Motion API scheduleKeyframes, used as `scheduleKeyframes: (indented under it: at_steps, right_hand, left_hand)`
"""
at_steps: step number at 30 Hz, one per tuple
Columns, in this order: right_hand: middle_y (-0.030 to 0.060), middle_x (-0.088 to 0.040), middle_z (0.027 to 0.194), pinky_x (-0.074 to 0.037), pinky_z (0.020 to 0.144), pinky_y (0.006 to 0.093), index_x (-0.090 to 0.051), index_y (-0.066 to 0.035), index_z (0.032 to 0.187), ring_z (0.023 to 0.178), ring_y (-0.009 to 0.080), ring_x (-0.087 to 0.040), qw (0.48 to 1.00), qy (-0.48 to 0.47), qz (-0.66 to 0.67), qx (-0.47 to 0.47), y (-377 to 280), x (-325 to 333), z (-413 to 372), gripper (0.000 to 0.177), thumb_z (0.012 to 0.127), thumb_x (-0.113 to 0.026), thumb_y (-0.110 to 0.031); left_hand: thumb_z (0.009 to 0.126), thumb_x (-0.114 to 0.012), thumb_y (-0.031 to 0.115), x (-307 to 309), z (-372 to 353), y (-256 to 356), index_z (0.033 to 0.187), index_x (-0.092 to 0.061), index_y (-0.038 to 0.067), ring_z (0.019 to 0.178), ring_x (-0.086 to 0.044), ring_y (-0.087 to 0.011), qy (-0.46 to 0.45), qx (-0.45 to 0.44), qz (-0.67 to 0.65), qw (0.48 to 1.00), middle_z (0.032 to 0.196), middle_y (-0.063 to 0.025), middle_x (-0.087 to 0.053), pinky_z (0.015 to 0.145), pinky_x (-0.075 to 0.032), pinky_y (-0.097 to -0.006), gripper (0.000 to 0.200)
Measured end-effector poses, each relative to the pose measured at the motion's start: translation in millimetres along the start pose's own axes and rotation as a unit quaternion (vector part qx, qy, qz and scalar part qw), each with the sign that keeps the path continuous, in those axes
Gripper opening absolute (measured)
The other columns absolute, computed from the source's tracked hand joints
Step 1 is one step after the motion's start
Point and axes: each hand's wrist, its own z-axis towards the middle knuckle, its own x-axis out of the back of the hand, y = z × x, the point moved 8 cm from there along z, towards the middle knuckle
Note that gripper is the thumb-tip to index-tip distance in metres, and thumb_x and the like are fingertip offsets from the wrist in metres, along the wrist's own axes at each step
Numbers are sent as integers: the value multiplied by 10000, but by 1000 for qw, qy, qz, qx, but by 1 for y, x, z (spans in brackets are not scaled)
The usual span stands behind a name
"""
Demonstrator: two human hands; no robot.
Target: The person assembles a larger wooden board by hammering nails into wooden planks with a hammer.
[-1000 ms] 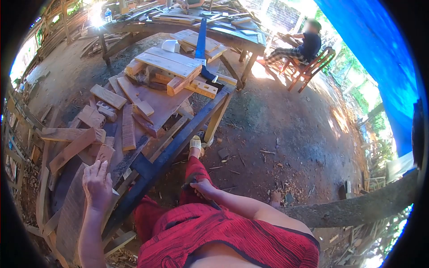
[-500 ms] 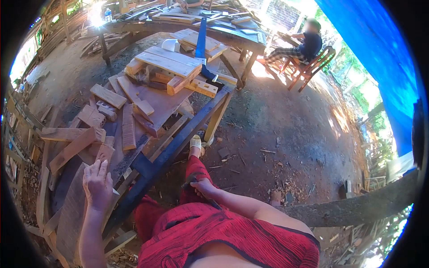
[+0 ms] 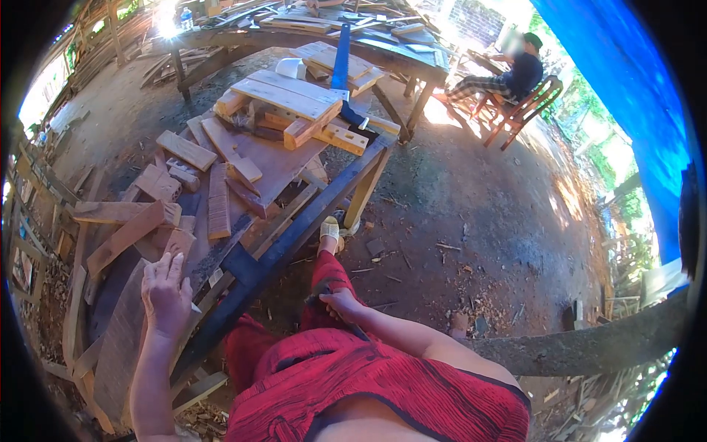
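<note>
My left hand [image 3: 166, 296] is over the near left part of the workbench, beside a wood block [image 3: 179, 241], its fingers loosely extended. A thin, pale, pointed piece [image 3: 195, 307] sticks out by the thumb, most of it hidden in the hand. Over my red-clad knee, my right hand [image 3: 341, 303] is closed around a dark hammer-like tool [image 3: 320, 290], whose far end shows below the wrist. Ahead on the bench, a handsaw [image 3: 342, 59] with a blue blade leans against a stack of planed boards [image 3: 289, 96].
Loose wood offcuts [image 3: 187, 150] crowd the bench, edged by a dark rail [image 3: 298, 217]. Behind stands another table [image 3: 412, 68] heaped with slats. A person [image 3: 521, 74] sits on a wooden chair [image 3: 524, 110] at back right. A curved beam [image 3: 574, 335] crosses at my right.
My view has shifted slightly, so the bench and both hands appear a little to the right. The left hand's fingers are slightly more drawn together. The right hand keeps its hold.
</note>
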Motion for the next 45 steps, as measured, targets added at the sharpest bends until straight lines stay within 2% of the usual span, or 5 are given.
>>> scheduleKeyframes:
  at_steps: [13, 20, 32, 43, 45]
  right_hand:
    - [31, -549, 626, -400, 410, 297, -578, -92, 798, 478, 152, -511, 1000, 3, 4, 0, -6, 0, -13, 268, 871, -630, -344]
    - [59, -577, 666, -415, 408, 307, -585, -60, 850, 474, 156, -528, 999, 3, 30, 23, -11, 3, -19, 229, 859, -656, -277]
    - [21, -571, 679, -391, 422, 233, -604, -58, 962, 481, 96, -508, 881, -68, 151, 442, -269, -26, -183, 139, 943, -550, -185]
    - [-5, -563, 668, -379, 418, 213, -620, -49, 979, 492, 67, -505, 939, -135, 94, 302, -201, -71, -136, 107, 916, -609, -134]
    - [-6, -565, 669, -375, 416, 209, -619, -48, 982, 487, 66, -503, 941, -125, 88, 302, -198, -59, -138, 109, 913, -611, -132]
  left_hand:
    - [748, -654, 172, 2, -5, -19, 1302, -554, 160, 1228, -434, -400, -79, -10, -71, 994, 1328, -240, -451, 1048, -341, -468, 563]
    - [767, -671, 229, -8, -11, -31, 1352, -502, 174, 1123, -518, -380, -166, 47, -98, 980, 1226, -206, -516, 953, -383, -470, 611]
    - [736, -654, 364, -18, -1, -45, 1382, -431, 62, 1102, -513, -361, -155, 94, -19, 983, 1155, -203, -557, 955, -374, -454, 747]
    - [685, -634, 307, -22, 2, -43, 1391, -443, 83, 1045, -520, -383, -250, 68, -15, 966, 1082, -245, -550, 958, -395, -448, 765]
    - [682, -633, 308, -4, 5, -45, 1410, -424, 92, 997, -537, -371, -153, 56, -37, 986, 1015, -222, -551, 916, -417, -443, 788]
